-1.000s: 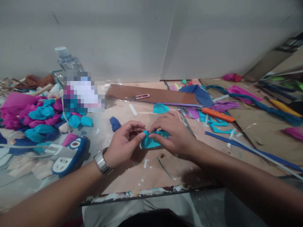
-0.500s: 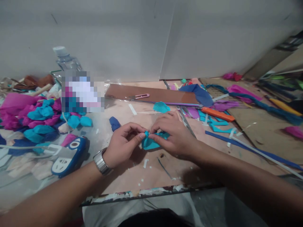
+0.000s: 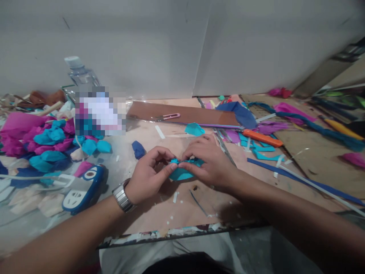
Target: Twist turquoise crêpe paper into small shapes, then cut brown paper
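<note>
A turquoise crepe paper piece [image 3: 181, 174] is pinched between my two hands, low over the table. My left hand [image 3: 152, 171], with a metal watch on the wrist, grips its gathered left end between thumb and fingertips. My right hand [image 3: 208, 161] pinches it close beside the left thumb, its other fingers curled over the paper's right part and hiding some of it. Just beyond the right fingers lies a loose turquoise paper petal [image 3: 194, 129]. To the left of my left hand sits a crumpled dark blue paper piece [image 3: 138, 150].
Behind my hands lies a brown sheet in clear wrap [image 3: 194, 113] with pink thread snips [image 3: 171, 116] on top. An orange-handled cutter [image 3: 262, 137] and paper scraps are at right. A blue power strip [image 3: 84, 190], paper bundles [image 3: 49, 135] and a bottle [image 3: 81, 72] stand left.
My left thumb and fingertips have shifted slightly over the gathered end, covering more of it. The turquoise paper's lower edge has moved a little. My right hand stays nearly in place.
</note>
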A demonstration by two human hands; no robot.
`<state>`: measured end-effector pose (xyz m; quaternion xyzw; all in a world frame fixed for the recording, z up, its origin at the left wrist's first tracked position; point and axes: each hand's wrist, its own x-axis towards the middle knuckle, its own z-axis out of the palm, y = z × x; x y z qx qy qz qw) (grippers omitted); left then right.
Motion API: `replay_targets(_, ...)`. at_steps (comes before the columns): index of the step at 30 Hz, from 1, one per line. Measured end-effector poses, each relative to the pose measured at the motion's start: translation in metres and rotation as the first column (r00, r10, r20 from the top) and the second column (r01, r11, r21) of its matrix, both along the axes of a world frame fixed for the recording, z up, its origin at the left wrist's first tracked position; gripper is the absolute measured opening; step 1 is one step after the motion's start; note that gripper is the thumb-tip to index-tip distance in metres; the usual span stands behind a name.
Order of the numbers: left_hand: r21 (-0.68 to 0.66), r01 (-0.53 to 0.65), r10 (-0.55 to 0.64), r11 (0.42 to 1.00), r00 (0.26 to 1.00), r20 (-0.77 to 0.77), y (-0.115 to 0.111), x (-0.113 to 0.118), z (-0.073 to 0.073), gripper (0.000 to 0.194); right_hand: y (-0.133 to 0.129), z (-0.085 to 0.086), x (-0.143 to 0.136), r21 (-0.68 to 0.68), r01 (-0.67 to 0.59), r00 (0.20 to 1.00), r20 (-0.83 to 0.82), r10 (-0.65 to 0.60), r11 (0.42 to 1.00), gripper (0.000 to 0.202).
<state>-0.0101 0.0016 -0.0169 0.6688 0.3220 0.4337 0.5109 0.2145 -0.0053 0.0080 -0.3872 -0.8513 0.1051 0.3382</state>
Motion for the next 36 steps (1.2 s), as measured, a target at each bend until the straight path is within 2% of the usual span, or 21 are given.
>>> replay_targets(11, 0.030, -0.051, 0.052, 0.998, 0.999, -0.010, -0.0001, 0.0004, -0.0027, 0.024, -0.0007, 0.0030, -0.0004, 0.008, -0.006, 1.000, 0.021, 0.006, 1.000, 0.010)
replay_targets(16, -0.011, -0.006, 0.006, 1.000, 1.000, -0.003, -0.0017, 0.0018, -0.0001, 0.025, -0.0008, 0.0028, -0.0010, 0.031, -0.003, 1.000, 0.021, 0.003, 1.000, 0.010)
replay_targets(25, 0.019, 0.073, -0.071, 0.997, 0.996, -0.060, -0.0058, 0.0004, 0.0032, 0.028, -0.0006, 0.0004, 0.0007, 0.042, 0.004, 0.999, 0.039, -0.006, 0.999, 0.013)
replay_targets(30, 0.037, 0.136, -0.134, 0.990, 0.990, -0.045, -0.0072, 0.0004, 0.0033, 0.038, -0.0001, -0.0021, 0.0003, 0.021, 0.008, 0.999, 0.041, -0.009, 1.000, 0.019)
replay_targets(36, 0.009, 0.150, -0.150, 0.989, 0.988, -0.048, -0.0069, 0.0000, 0.0020, 0.049, 0.0011, -0.0055, 0.0014, 0.101, -0.038, 0.998, 0.050, 0.033, 0.994, 0.022)
